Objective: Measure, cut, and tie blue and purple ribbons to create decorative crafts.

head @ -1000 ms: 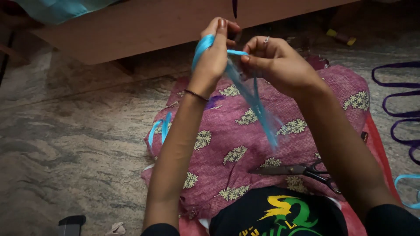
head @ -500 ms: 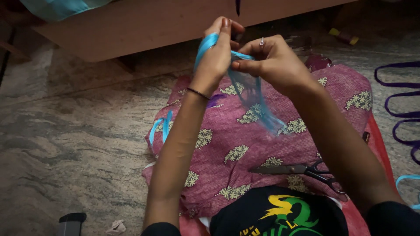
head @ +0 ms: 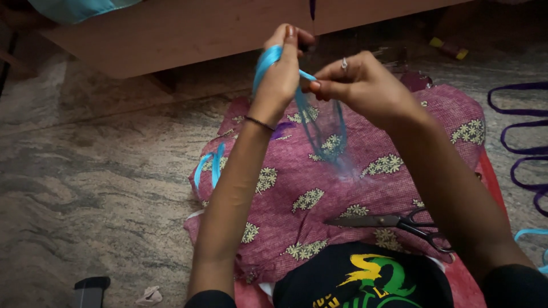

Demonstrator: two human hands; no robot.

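I see the left hand (head: 281, 77) closed, a thin light-blue plastic ribbon (head: 322, 122) wound around its fingers. The right hand (head: 359, 85) pinches that ribbon's strand just beside it. The loose end dangles over a magenta floral cloth cushion (head: 319, 194); black-handled metal scissors (head: 399, 223) lie there.

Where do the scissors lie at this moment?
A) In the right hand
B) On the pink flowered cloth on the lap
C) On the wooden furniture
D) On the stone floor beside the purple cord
B: the scissors lie shut on the pink flowered cloth, under the right hand's forearm, and neither hand touches them.
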